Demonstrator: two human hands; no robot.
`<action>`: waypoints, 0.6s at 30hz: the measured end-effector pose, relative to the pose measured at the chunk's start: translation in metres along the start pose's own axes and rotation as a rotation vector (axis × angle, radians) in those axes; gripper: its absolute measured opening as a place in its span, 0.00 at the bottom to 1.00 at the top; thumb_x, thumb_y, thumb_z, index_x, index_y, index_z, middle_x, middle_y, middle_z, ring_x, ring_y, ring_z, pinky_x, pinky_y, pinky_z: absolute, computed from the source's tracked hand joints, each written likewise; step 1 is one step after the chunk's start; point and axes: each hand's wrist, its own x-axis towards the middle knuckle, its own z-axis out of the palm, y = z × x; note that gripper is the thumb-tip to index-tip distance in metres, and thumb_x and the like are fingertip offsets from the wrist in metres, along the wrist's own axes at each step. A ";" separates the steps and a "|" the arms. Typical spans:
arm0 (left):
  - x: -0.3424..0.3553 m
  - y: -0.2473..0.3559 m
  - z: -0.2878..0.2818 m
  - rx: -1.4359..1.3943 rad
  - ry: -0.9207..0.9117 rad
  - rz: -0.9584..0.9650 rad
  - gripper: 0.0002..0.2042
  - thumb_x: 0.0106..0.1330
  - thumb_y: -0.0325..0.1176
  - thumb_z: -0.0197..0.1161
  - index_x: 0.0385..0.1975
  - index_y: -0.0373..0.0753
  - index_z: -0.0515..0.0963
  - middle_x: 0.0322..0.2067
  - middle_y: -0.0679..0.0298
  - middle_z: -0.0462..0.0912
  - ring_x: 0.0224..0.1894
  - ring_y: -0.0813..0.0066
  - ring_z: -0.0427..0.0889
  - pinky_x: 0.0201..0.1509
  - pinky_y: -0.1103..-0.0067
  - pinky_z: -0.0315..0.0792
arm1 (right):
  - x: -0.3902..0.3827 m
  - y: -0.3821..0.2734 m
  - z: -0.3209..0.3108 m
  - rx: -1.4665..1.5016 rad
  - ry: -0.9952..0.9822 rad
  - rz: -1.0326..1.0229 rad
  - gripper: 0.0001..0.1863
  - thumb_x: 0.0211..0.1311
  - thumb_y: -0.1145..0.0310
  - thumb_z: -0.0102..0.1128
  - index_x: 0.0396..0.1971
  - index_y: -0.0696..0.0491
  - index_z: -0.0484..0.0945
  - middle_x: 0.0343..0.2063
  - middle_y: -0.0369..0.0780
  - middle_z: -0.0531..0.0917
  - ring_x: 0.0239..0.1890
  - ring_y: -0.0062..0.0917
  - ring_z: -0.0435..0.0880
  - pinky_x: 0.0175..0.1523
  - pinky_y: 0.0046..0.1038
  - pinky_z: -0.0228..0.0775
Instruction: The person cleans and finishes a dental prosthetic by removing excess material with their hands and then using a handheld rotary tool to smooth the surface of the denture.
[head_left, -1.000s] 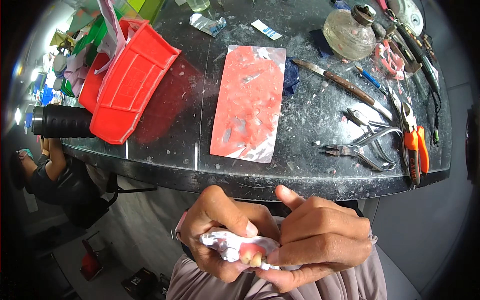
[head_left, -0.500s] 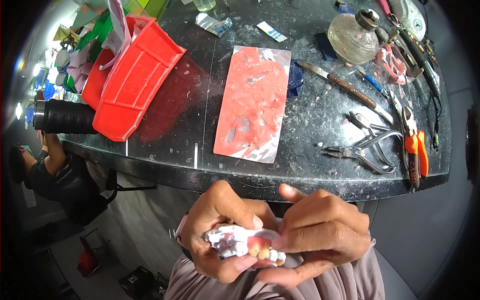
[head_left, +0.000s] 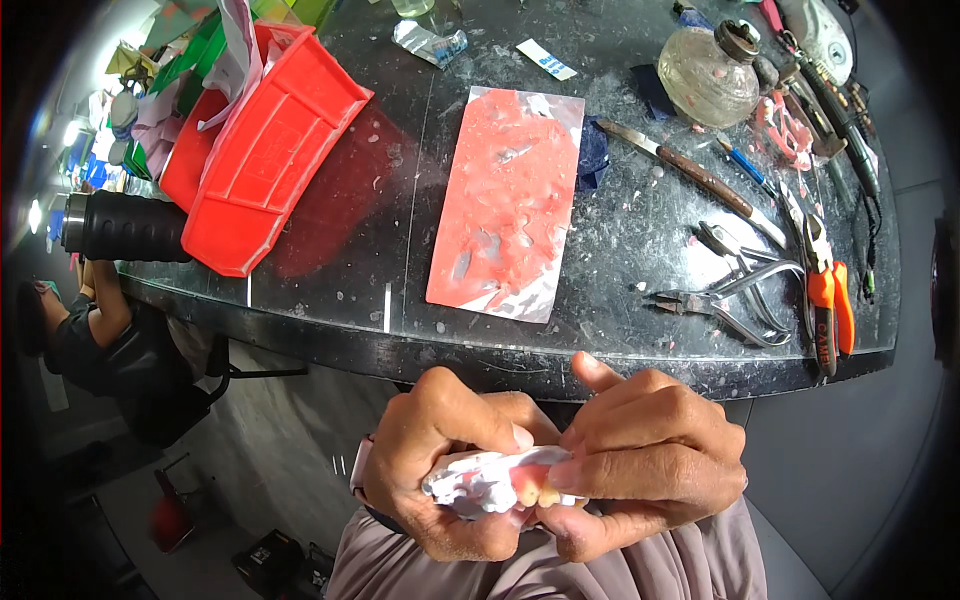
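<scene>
Above my lap, just off the table's edge, I hold a white plaster dental cast with pink wax and yellowish artificial teeth along its front. My left hand is closed around the cast's left end, thumb below and fingers above. At the other end, my right hand pinches the cast between thumb and fingers, right by the teeth, with one finger raised. The right fingers cover that end of the tooth row. On the table ahead lies a sheet of pink wax, its surface rough and torn.
A red plastic bin holding papers stands at the left, beside a black ribbed cylinder. To the right are a wood-handled wax knife, metal pliers, orange-handled cutters and a round glass burner. Another person sits far left.
My right thumb and fingers have closed in over the teeth at the right end, hiding more of them. Both hands and the cast have shifted slightly to the right.
</scene>
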 end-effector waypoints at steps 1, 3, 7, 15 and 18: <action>0.000 0.000 -0.001 0.000 -0.015 -0.013 0.19 0.51 0.23 0.61 0.38 0.29 0.59 0.23 0.44 0.75 0.23 0.71 0.77 0.24 0.78 0.72 | 0.000 0.000 0.000 0.000 0.007 -0.010 0.16 0.35 0.70 0.75 0.27 0.58 0.81 0.24 0.39 0.76 0.25 0.23 0.78 0.57 0.40 0.66; -0.001 0.001 -0.003 -0.015 -0.044 -0.044 0.19 0.51 0.23 0.61 0.38 0.29 0.59 0.24 0.43 0.76 0.23 0.70 0.78 0.25 0.78 0.73 | 0.001 0.000 0.002 -0.013 0.018 -0.020 0.16 0.35 0.70 0.75 0.27 0.58 0.81 0.23 0.39 0.77 0.25 0.23 0.78 0.56 0.41 0.66; -0.004 0.001 -0.007 -0.023 -0.090 -0.086 0.19 0.50 0.22 0.61 0.38 0.29 0.59 0.25 0.41 0.76 0.24 0.69 0.78 0.26 0.77 0.73 | 0.001 -0.001 0.003 -0.058 0.021 -0.030 0.15 0.36 0.68 0.75 0.26 0.57 0.81 0.22 0.38 0.77 0.23 0.23 0.78 0.55 0.41 0.68; -0.004 0.001 -0.005 -0.045 -0.032 -0.035 0.18 0.50 0.20 0.58 0.38 0.29 0.58 0.25 0.40 0.75 0.26 0.67 0.78 0.27 0.77 0.73 | 0.001 -0.003 0.006 -0.041 0.037 0.008 0.15 0.36 0.70 0.75 0.26 0.57 0.80 0.21 0.38 0.77 0.23 0.23 0.79 0.54 0.38 0.69; -0.001 0.001 0.001 -0.089 0.008 0.021 0.18 0.50 0.19 0.57 0.37 0.28 0.58 0.24 0.40 0.75 0.25 0.67 0.78 0.26 0.78 0.73 | 0.000 -0.006 0.006 0.000 0.087 0.008 0.15 0.35 0.72 0.75 0.25 0.57 0.79 0.21 0.39 0.77 0.23 0.22 0.79 0.54 0.37 0.69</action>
